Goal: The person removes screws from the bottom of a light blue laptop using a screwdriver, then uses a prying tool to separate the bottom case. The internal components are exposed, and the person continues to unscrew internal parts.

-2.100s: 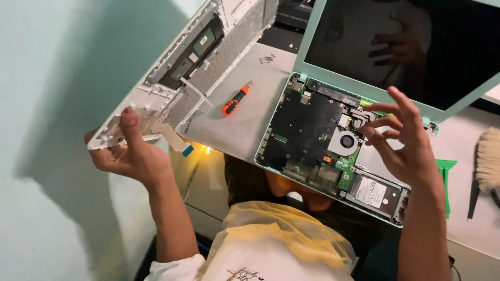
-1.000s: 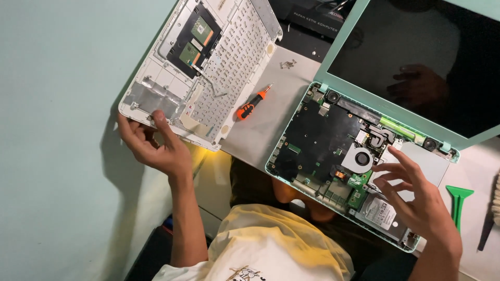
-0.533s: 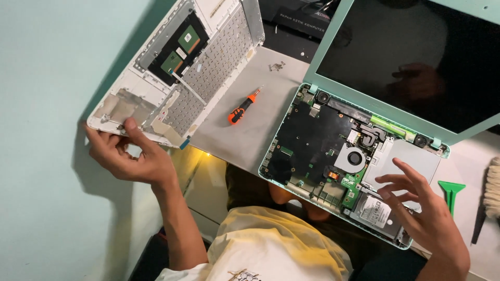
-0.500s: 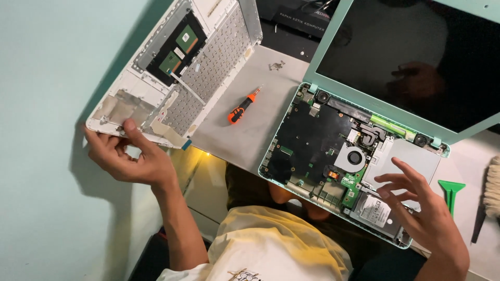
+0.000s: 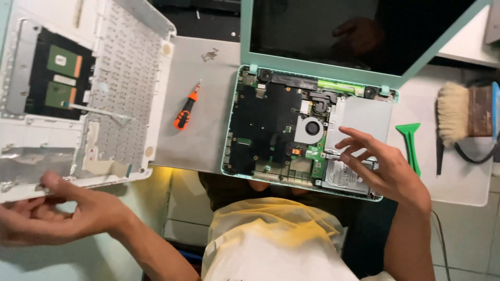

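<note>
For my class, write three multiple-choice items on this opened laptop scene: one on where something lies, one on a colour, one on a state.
1. Where does the screwdriver lie?
A. on the grey mat between keyboard cover and laptop base
B. inside the laptop base
C. in the right hand

2. What colour is the pry tool right of the laptop base?
A. red
B. green
C. white

3. How is the keyboard cover?
A. fitted on the base
B. detached, underside up
C. snapped in two

Answers: 1 A, it rests on the bare mat; 2 B, plainly green; 3 B, the left hand grips its edge while the right hand rests on the base.
</note>
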